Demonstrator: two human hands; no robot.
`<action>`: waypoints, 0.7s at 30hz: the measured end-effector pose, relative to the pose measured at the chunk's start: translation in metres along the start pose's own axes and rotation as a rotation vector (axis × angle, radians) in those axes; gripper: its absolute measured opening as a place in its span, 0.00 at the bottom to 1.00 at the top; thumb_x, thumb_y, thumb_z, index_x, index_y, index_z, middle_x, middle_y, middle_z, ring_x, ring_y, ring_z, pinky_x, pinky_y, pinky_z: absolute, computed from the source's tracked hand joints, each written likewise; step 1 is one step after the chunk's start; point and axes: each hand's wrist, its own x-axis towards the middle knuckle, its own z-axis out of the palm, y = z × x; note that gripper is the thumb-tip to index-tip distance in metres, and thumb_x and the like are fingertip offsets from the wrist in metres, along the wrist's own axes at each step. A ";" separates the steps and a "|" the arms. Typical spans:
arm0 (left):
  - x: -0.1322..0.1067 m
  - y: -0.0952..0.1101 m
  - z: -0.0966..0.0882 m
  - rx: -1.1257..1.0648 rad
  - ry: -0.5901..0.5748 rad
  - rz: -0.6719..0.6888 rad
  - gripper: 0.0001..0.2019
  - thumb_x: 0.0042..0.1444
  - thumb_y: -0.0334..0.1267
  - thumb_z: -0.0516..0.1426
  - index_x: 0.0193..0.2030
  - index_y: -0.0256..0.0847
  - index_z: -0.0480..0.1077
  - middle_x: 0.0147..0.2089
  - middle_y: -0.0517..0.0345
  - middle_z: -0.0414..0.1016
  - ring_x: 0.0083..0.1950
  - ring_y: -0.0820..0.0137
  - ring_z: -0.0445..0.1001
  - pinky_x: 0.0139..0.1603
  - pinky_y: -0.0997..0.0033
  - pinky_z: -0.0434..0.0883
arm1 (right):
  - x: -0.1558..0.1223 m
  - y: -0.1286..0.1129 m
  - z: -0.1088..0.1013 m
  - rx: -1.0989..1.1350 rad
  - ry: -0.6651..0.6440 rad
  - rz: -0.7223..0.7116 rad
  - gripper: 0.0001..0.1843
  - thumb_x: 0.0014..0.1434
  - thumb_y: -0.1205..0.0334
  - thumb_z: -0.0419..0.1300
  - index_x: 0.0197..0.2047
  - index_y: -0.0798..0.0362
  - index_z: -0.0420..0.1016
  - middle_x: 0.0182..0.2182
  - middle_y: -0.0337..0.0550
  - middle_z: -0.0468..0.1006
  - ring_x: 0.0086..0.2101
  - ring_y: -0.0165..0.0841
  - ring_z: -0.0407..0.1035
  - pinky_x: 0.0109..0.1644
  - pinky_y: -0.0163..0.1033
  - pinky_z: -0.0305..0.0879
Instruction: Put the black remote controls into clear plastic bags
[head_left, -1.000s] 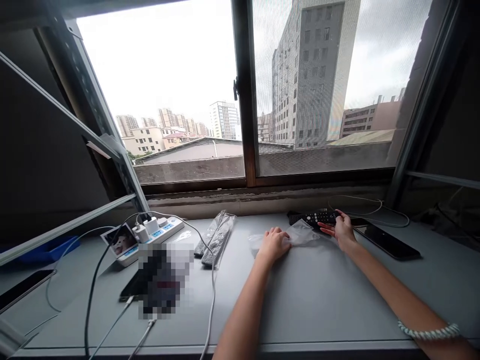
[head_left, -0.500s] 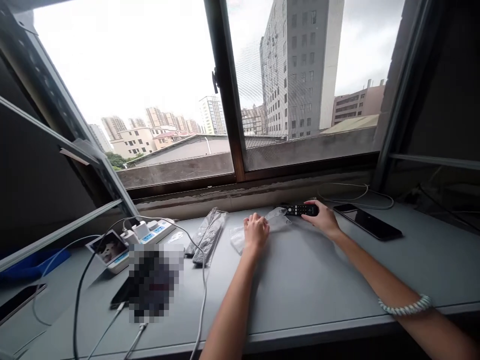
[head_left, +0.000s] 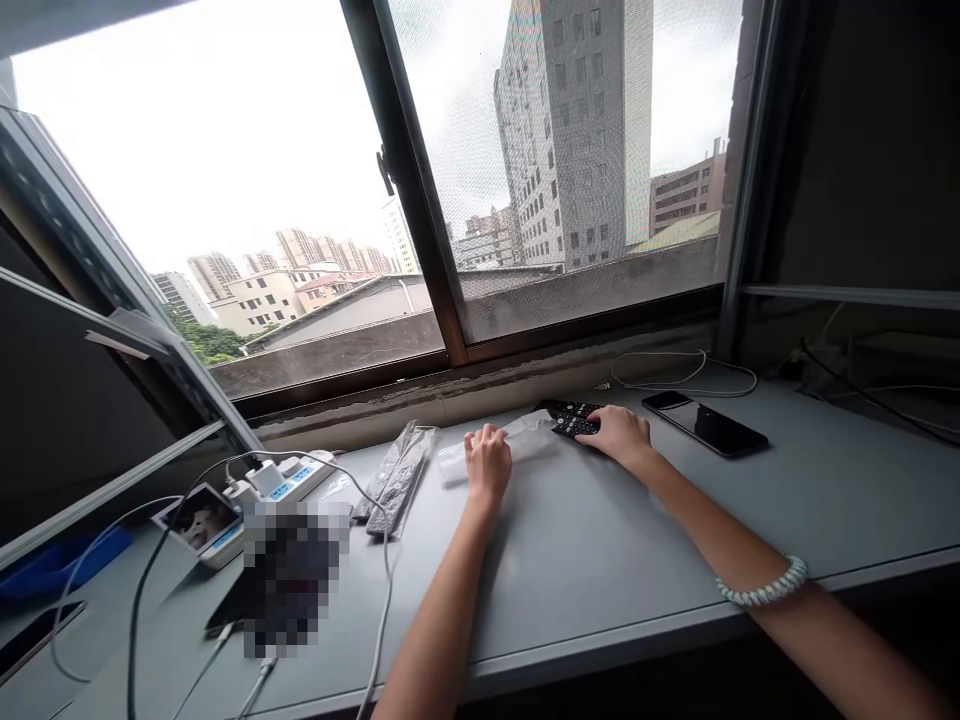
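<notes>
My left hand [head_left: 487, 462] rests on a clear plastic bag [head_left: 517, 444] that lies flat on the grey table [head_left: 600, 560], its fingers curled down onto the bag. A little to the right, my right hand [head_left: 621, 436] is closed around a black remote control [head_left: 574, 425], whose front end lies at the open mouth of the bag. A second black remote [head_left: 566, 408] lies just behind it. Two more remotes wrapped in clear bags [head_left: 397, 478] lie to the left of my left hand.
A black phone [head_left: 705, 422] lies right of my right hand, with a white cable [head_left: 675, 370] behind it. At the left stand a white power strip [head_left: 277, 482] with chargers, cables, a small photo card [head_left: 196, 520] and a blurred patch. A window runs along the back.
My right hand has gripped the remote and drawn it left toward the bag's mouth. My left hand stays on the bag. The camera has swung to the right.
</notes>
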 end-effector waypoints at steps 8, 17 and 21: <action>-0.004 0.000 0.001 -0.045 -0.075 -0.021 0.08 0.53 0.35 0.51 0.30 0.41 0.71 0.38 0.55 0.74 0.39 0.67 0.72 0.57 0.59 0.56 | -0.006 -0.006 -0.002 0.002 0.032 -0.100 0.21 0.47 0.56 0.63 0.46 0.52 0.75 0.41 0.50 0.75 0.44 0.44 0.68 0.43 0.43 0.64; -0.012 0.013 -0.004 -0.113 -0.004 -0.037 0.10 0.60 0.40 0.47 0.30 0.41 0.65 0.36 0.57 0.72 0.41 0.67 0.71 0.54 0.63 0.58 | -0.015 -0.018 0.007 0.360 0.026 -0.563 0.21 0.55 0.54 0.55 0.51 0.47 0.71 0.50 0.44 0.70 0.50 0.40 0.64 0.55 0.46 0.58; -0.017 0.015 0.011 -0.121 -0.118 -0.081 0.12 0.58 0.37 0.48 0.46 0.37 0.65 0.45 0.51 0.71 0.46 0.64 0.70 0.55 0.61 0.59 | -0.015 -0.013 0.025 0.337 -0.104 -0.575 0.21 0.54 0.53 0.55 0.51 0.46 0.73 0.51 0.43 0.70 0.52 0.41 0.63 0.58 0.47 0.56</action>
